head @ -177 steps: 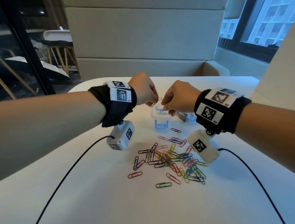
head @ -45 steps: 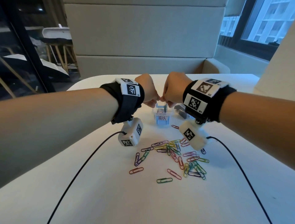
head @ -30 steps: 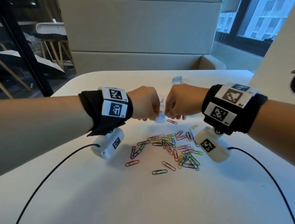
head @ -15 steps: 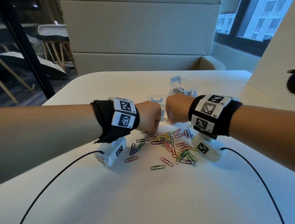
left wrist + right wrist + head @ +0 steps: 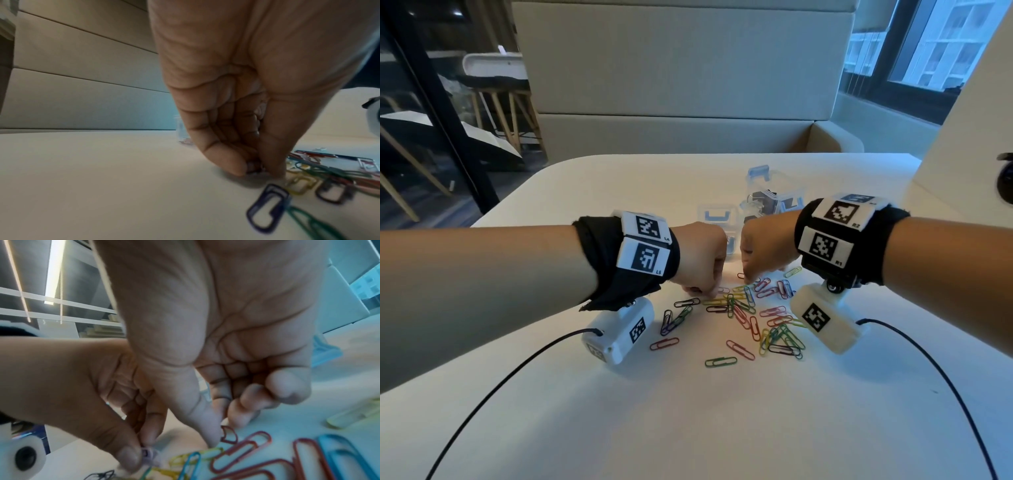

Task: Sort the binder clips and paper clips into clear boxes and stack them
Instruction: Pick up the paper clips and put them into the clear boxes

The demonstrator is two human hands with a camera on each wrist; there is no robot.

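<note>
Several coloured paper clips (image 5: 750, 315) lie in a loose pile on the white table (image 5: 688, 411). Both hands are down at the pile's far edge, fingers curled. My left hand (image 5: 702, 291) pinches a pale purple paper clip (image 5: 149, 454) between thumb and fingertips (image 5: 236, 167) right at the tabletop. My right hand (image 5: 748, 274) pinches a dark red paper clip (image 5: 228, 434) between thumb and forefinger. Just behind the hands stands a small clear box (image 5: 717, 219) with a blue latch. Further back is a clear box holding black binder clips (image 5: 767, 202).
Black cables (image 5: 500, 373) run from both wrist cameras toward the table's near edge. A beige sofa (image 5: 681, 68) stands behind the table, and a pale panel (image 5: 962, 154) rises at the right. The table's rounded left edge (image 5: 517, 192) is close.
Both hands have dropped from above the small clear box down to the pile, closer to me, and now pinch clips at the tabletop. The boxes show again behind them.
</note>
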